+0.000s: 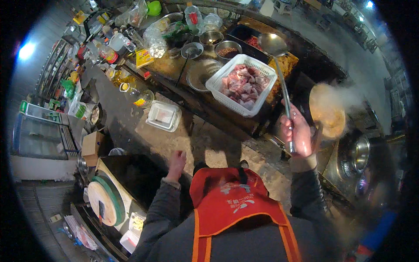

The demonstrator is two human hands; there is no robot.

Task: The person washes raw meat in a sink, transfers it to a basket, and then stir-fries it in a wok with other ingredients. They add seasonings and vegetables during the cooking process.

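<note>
My right hand (299, 131) grips the metal handle of a long-handled ladle (272, 44). The ladle's bowl is above the back corner of a white plastic basket (212, 78) piled with raw meat pieces (247, 85). Right of my hand, a wok (327, 111) with steaming food sits on the stove. My left hand (177, 163) hangs low over the floor, holding nothing visible, its fingers curled. Metal bowls of seasonings (228, 50) stand behind the basket, beside a dark tray of chopped red peppers (253, 42).
Cooking oil bottles (139, 95) and an open plastic container (163, 115) are at the left. A round chopping board (101, 203) with a cleaver (102, 209) lies lower left, near a cardboard box (91, 147). A metal pot (361, 154) stands at the right.
</note>
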